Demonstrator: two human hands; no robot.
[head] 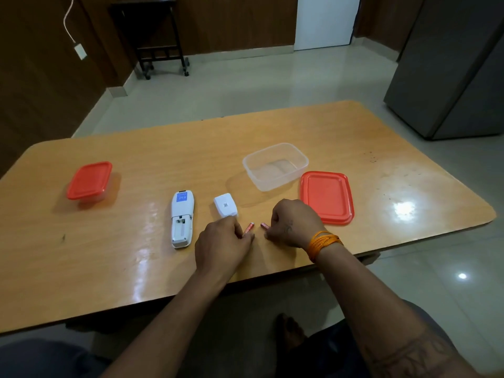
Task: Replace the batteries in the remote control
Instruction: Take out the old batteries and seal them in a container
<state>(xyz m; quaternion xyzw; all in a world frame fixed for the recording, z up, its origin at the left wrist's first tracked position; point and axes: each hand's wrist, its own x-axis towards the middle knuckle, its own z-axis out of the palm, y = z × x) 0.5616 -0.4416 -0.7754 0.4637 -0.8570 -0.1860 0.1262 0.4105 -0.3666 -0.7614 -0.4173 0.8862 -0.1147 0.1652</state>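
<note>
Looking down from the head camera, I saw my own forearms reach from the bottom edge over the near rim of the tabletop (81, 268). My left hand (222, 245) lay knuckles up with its fingers (246, 237) curled onto the near end of one small orange battery (248, 228); that battery's long axis ran away from me and slightly right, its far end free. My right hand (293, 223), an orange thread band (321, 242) at its wrist, was closed in a loose fist over a second battery (264, 225), of which only the stub nearest the first one showed. How firmly either hand pinched I could not tell, since the fingertips were hidden under the knuckles.

Just left of my left hand the remote control (182, 218) lay face down, its long axis pointing away from me, the open battery bay at the near end and a blue label at the far end. The bay's contents were too small to make out. Between remote and hands, a little farther off, sat the white battery cover (225, 205), apart from the remote.

Beyond my right hand lay a red lid (327, 196) flat on the tabletop, and behind it a clear open container (275, 166). Far left stood a closed container with a red lid (90, 181).
</note>
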